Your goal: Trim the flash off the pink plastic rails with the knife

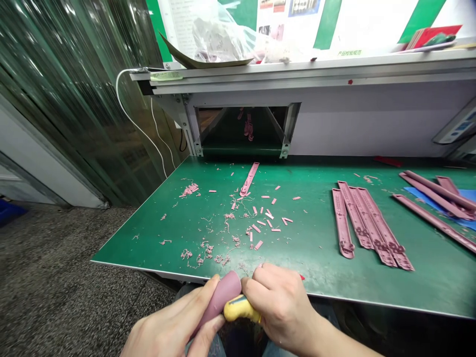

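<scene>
In my left hand (pixel 178 317) is a smooth pink moulded strip (pixel 223 295), held between fingers and thumb with its rounded end up, just off the table's front edge. My right hand (pixel 280 302) is closed in a fist against that end. A yellow cover (pixel 240 307) wraps its thumb, which presses beside the strip. What the right fingers grip is hidden; a small red tip (pixel 302 277) shows behind the knuckles. Pink shavings (pixel 223 259) and short cut pieces (pixel 256 228) lie scattered beyond my hands. One long pink strip (pixel 249 179) rests near the opening.
Several pink strips (pixel 368 225) lie side by side on the green table (pixel 148 233) at right. More strips (pixel 439 198) rest on a blue sheet further right. A conveyor belt (pixel 241 148) carrying pink parts runs through the back opening. Above it is a shelf (pixel 297 74) with a plastic bag.
</scene>
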`<state>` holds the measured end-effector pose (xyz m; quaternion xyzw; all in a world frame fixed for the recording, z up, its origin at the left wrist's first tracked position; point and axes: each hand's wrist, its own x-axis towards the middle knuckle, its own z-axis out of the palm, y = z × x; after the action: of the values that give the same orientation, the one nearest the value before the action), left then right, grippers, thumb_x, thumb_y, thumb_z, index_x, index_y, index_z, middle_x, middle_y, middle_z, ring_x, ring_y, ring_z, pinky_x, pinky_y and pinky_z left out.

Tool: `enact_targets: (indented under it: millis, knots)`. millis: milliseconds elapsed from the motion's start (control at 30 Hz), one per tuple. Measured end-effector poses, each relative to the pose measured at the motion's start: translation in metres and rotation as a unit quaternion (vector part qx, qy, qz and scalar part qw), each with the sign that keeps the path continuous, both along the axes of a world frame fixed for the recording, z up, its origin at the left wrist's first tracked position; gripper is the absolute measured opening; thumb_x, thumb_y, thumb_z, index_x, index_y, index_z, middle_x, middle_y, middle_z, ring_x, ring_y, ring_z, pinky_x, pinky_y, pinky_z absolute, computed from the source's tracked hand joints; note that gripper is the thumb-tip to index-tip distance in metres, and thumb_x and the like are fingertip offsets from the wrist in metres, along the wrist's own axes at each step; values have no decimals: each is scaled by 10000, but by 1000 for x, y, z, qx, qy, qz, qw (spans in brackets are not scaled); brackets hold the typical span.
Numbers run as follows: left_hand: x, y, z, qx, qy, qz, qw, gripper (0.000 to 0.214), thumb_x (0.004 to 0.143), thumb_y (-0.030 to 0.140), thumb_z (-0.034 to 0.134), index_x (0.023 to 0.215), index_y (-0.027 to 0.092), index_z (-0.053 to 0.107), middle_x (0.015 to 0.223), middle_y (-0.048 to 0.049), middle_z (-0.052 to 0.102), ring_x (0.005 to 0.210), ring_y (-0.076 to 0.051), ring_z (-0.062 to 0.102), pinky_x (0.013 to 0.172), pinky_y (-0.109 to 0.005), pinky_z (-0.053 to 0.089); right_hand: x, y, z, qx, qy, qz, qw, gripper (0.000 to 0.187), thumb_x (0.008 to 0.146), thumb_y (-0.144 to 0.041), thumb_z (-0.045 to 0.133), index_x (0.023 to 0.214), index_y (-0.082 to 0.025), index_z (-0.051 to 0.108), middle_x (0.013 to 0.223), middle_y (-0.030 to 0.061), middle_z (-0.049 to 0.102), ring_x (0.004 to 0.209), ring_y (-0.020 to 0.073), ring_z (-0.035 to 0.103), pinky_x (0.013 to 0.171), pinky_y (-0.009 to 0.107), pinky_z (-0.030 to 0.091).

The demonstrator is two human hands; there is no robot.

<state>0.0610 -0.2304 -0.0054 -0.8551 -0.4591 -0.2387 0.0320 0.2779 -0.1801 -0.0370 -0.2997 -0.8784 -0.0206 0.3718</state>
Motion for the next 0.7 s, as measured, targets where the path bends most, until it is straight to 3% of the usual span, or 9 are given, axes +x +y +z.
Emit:
enact_targets:
  millis: [100, 167, 233, 400, 500, 600, 700]
  knots:
    - [-14, 15, 14, 24, 103, -109, 988, 412, 880, 145, 503, 1290, 182, 528, 1205, -64, 681, 1096, -203, 638, 906, -307, 542, 8, 7, 4, -19, -12, 88, 996, 513, 1004, -453, 333, 660, -171, 590, 530, -22, 418, 479, 122, 307, 472, 277, 152]
    - [-20, 23, 28, 25, 163, -163, 973, 466, 878, 43, 424, 1287, 233, 541, 1283, -52, 632, 1235, -227, 528, 1032, -431, 435, 14, 11, 8, -45, -30, 132, 990, 551, 975, -561, 314, 757, -174, 641, 546, -26, 429, 475, 120, 327, 463, 272, 161]
    - [-21, 26, 40, 22, 191, -201, 960, 463, 910, 44, 351, 1275, 243, 555, 1318, -46, 606, 1296, -236, 456, 1100, -487, 320, 16, 14, 10, -61, -58, 147, 986, 565, 976, -567, 286, 783, -180, 648, 565, -21, 439, 482, 123, 339, 465, 273, 172]
    - [-11, 23, 53, 25, 181, -225, 957, 406, 964, 124, 277, 1204, 205, 595, 1256, -51, 647, 1290, -230, 457, 1150, -478, 198, 17, 14, 5, -61, -121, 159, 978, 523, 1009, -387, 250, 631, -186, 552, 571, -7, 455, 498, 133, 336, 487, 288, 194]
    - [-7, 24, 56, 5, 179, -218, 959, 431, 954, 115, 265, 1244, 218, 566, 1221, -45, 668, 1230, -225, 516, 1146, -472, 202, 13, 7, 5, -85, -70, 193, 975, 542, 1011, -359, 230, 622, -181, 563, 555, -6, 474, 491, 128, 350, 489, 287, 227]
    - [-10, 28, 55, -4, 176, -223, 959, 421, 925, 112, 335, 1270, 226, 549, 1148, -55, 697, 1086, -237, 602, 1082, -469, 327, 9, -5, 13, -242, 86, 211, 943, 482, 960, -522, 384, 777, -159, 643, 603, -6, 532, 518, 107, 428, 503, 242, 323]
    - [-21, 25, 39, -34, 135, -189, 972, 509, 871, 48, 422, 1329, 256, 493, 1071, -69, 699, 914, -212, 646, 872, -385, 509, 12, -14, 22, -441, 203, 173, 857, 399, 865, -527, 575, 725, -155, 616, 586, -24, 510, 518, 88, 424, 502, 206, 360]
